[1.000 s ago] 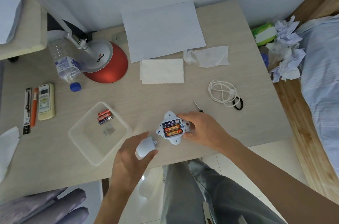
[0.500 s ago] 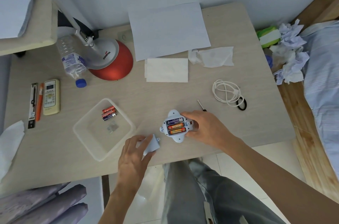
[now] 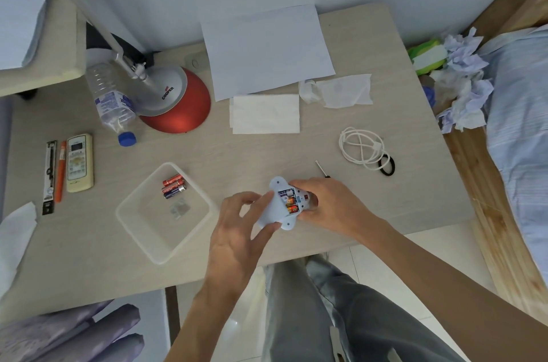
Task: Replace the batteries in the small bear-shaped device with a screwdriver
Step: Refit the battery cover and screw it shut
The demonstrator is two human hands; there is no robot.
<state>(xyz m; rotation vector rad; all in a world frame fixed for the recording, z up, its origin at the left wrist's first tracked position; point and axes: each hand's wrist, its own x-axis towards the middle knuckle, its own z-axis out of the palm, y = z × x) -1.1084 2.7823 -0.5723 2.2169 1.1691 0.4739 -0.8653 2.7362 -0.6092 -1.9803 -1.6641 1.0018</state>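
Near the front edge of the table point(image 3: 267, 151), between our two hands, we find the bear-shaped device point(image 3: 278, 183), its back turned up and its battery bay open, with batteries point(image 3: 291, 204) showing inside. We cannot tell whether it rests on the wood or is lifted just off it. Our right hand point(image 3: 329, 206) takes it from the right, fingers curled round the far side and thumb on the near side, gripping the body. Our left hand point(image 3: 237, 231) comes in from the left and pinches the pale battery cover point(image 3: 267, 210) between thumb and fingertips. The cover stands tilted over the left part of the bay and hides that side, and we cannot tell whether its edge is seated. Just left of our left hand lies the clear tray point(image 3: 141, 188), with spare batteries point(image 3: 174, 186) in its far corner. Just behind our right hand lies the screwdriver point(image 3: 322, 169), its handle end close to our fingers. The coiled white cable point(image 3: 361, 149) and a black hair tie point(image 3: 388, 166) lie farther back to the right, well apart from the device. Bare wood runs behind the device up to a folded tissue point(image 3: 265, 114). The table's front edge passes close under both wrists. Our left hand shows its back, fingers arched, while our right forearm crosses the edge on a diagonal from the lower right.
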